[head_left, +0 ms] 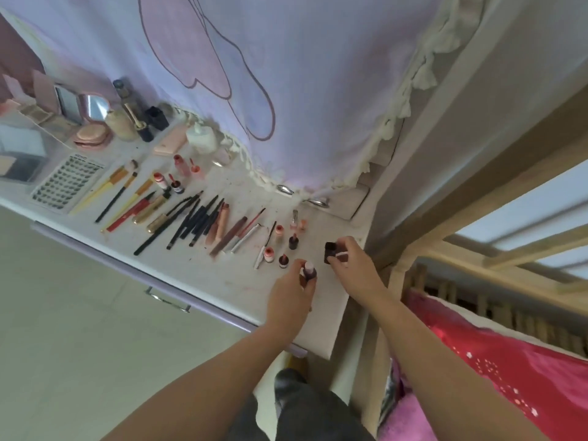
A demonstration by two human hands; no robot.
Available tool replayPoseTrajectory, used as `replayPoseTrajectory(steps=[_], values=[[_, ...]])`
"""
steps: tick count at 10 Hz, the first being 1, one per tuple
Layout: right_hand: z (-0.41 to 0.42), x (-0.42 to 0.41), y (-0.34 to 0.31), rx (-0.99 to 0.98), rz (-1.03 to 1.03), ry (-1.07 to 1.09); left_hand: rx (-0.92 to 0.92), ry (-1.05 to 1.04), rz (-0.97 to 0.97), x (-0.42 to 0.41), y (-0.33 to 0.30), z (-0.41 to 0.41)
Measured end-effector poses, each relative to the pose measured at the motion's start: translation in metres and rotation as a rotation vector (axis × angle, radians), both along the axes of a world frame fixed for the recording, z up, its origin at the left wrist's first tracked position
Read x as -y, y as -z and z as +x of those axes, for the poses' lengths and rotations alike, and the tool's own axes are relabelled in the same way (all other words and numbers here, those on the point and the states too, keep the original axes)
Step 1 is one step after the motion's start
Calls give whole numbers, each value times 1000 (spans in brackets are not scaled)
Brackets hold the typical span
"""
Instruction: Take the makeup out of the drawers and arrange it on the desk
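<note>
bare desk [222,278] strip along front edge, small bottles [280,246] and pencils [194,221] crowding behind

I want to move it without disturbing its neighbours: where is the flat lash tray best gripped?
Pinch the lash tray by its long edge nearest the desk front, coming from that side. It lies flat, brushes crowd one side, and a clear box the other.

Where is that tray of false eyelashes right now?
In the head view, the tray of false eyelashes lies flat at the left end of the desk, between a clear box and the row of makeup brushes.
</note>
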State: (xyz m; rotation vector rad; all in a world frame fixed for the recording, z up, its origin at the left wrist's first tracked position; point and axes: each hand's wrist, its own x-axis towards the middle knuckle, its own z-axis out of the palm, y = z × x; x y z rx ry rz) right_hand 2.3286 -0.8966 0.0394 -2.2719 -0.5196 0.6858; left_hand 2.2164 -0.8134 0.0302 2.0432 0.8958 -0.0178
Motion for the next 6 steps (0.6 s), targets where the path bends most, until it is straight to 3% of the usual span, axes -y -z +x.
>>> replayPoseTrajectory(steps=[3,6], values=[[10,-6,36,141,-6,-170,-87,0,122,6,16,8],[7,6,23,22,-41,-160,-164,53,74,1,8,-16]])
